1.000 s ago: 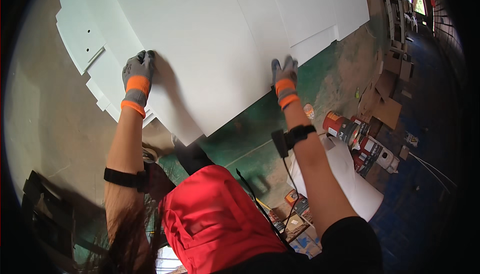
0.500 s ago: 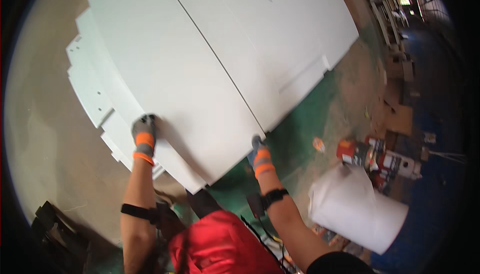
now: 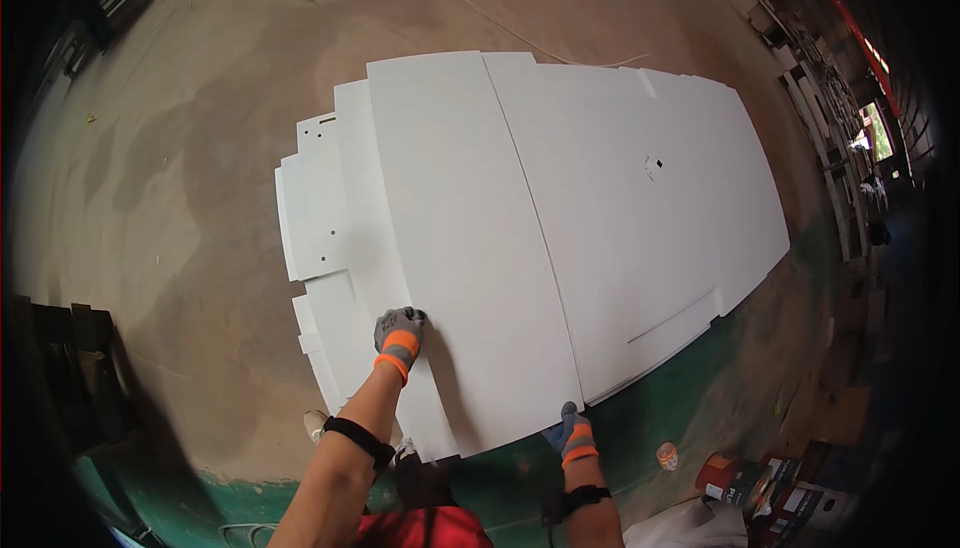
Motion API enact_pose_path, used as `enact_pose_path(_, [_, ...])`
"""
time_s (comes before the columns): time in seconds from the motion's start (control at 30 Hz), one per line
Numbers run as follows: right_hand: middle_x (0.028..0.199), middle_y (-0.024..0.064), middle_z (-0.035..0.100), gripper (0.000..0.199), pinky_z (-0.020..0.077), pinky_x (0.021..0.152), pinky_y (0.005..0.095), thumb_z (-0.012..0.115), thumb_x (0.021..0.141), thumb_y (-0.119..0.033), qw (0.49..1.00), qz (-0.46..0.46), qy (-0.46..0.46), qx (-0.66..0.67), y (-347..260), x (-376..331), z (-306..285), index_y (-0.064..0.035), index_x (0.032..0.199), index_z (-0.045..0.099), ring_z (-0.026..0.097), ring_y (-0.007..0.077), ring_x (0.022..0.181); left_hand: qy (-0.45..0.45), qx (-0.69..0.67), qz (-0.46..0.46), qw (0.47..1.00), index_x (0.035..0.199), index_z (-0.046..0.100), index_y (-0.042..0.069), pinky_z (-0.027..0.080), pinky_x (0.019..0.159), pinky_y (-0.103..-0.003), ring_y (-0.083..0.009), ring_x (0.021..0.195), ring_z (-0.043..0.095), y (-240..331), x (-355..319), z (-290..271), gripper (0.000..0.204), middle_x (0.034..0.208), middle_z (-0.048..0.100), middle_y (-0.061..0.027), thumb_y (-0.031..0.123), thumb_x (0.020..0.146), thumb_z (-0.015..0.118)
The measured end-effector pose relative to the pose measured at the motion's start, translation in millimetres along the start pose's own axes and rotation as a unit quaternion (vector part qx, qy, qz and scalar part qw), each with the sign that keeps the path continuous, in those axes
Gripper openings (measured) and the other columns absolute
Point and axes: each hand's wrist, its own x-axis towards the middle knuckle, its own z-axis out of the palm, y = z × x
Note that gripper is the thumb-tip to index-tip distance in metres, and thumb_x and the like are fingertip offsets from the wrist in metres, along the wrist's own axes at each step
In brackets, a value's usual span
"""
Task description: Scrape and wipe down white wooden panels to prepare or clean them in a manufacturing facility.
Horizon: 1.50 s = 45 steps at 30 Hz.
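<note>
White, flat, thin sheet panels lie stacked on the brown-and-green floor [image 3: 230,228]. Labels first: red, black-topped cylindrical metal can [image 3: 728,478] at lower right, tipped on its side, carries large pale lettering on a dark label band. More red-and-dark containers [image 3: 795,513] next to it, pale label patches, print too small to read. Dark print on back of left glove, too small to read. Small black diamond-shaped mark [image 3: 655,164] with faint specks on the broad white right-hand panel [image 3: 650,238].

Left hand [image 3: 400,333], in a grey knit glove with orange cuff bands: fingers bunched and curled, at left long edge of the long white strip-like panel [image 3: 470,248]; cannot tell if they pinch that edge. Right hand [image 3: 570,431], same glove type: at near edge of the strip-like panel, close to the lower end of the dark seam line [image 3: 540,218]. One digit points up at the edge; the other fingers are partly hidden, grip cannot be told.

Strip-like panel sits in front of the person, left of seam, broad panel to its right. White notched sheet with small dark holes [image 3: 312,198] shows at far left. Small orange-and-white round item [image 3: 668,456] on green floor, near the can.
</note>
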Motion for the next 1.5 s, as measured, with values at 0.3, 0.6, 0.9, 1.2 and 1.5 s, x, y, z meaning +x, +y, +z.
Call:
enact_pose_path(0.3, [0.139, -0.0031, 0.052, 0.059, 0.0364, 0.1, 0.0511, 0.04, 0.093, -0.062, 0.969, 0.08, -0.205, -0.109, 1, -13, -34, -0.0242, 0.138, 0.045, 0.05, 0.021, 0.122, 0.111, -0.243, 0.085, 0.96, 0.115, 0.065, 0.004, 0.048, 0.093, -0.037, -0.0335, 0.106, 0.063, -75, -72, -7, 0.039, 0.112, 0.065, -0.0218, 0.034, 0.091, 0.058])
enact_pose_path(0.6, [0.111, 0.0054, 0.058, 0.04, 0.0454, 0.078, 0.0466, 0.046, 0.091, -0.044, 0.723, 0.081, -0.344, -0.594, 118, -121, 139, -0.0147, 0.116, 0.054, 0.056, 0.0227, 0.096, 0.029, -0.117, -0.241, 0.963, 0.12, 0.064, 0.019, 0.049, 0.09, -0.046, -0.0373, 0.104, 0.062, -421, -288, -58, 0.042, 0.119, 0.062, -0.0185, 0.037, 0.084, 0.05])
enact_pose_path(0.9, [0.081, 0.0074, 0.059, 0.02, 0.0494, 0.059, 0.0425, 0.053, 0.087, -0.027, 0.516, -0.126, -0.272, -0.802, 259, -267, 258, -0.0101, 0.095, 0.06, 0.06, 0.0245, 0.075, 0.233, -0.32, -0.467, 0.791, 0.117, 0.066, 0.02, 0.05, 0.09, -0.041, -0.0318, 0.106, 0.064, -647, -503, 10, 0.049, 0.112, 0.067, -0.0144, 0.01, 0.07, 0.056])
enact_pose_path(1.2, [0.1, 0.0057, 0.065, 0.026, 0.0516, 0.069, 0.0357, 0.057, 0.092, -0.019, 0.212, -0.141, -0.468, -0.847, 615, -505, 240, -0.0117, 0.117, 0.059, 0.064, 0.0199, 0.088, 0.44, -0.624, -0.475, 0.437, 0.095, 0.073, 0.015, 0.052, 0.077, -0.038, -0.0287, 0.083, 0.067, -751, -653, 105, 0.024, 0.091, 0.071, -0.0102, 0.016, 0.081, 0.053])
enact_pose_path(1.5, [0.107, 0.0022, 0.066, 0.038, 0.0509, 0.074, 0.0311, 0.059, 0.094, -0.027, -0.193, -0.147, -0.534, -0.81, 843, -596, 224, -0.0103, 0.128, 0.057, 0.065, 0.0163, 0.095, 0.431, -0.792, -0.37, 0.223, 0.087, 0.066, 0.012, 0.039, 0.046, -0.037, -0.0213, 0.056, 0.055, -718, -668, 120, 0.019, 0.066, 0.058, -0.0078, 0.013, 0.087, 0.047])
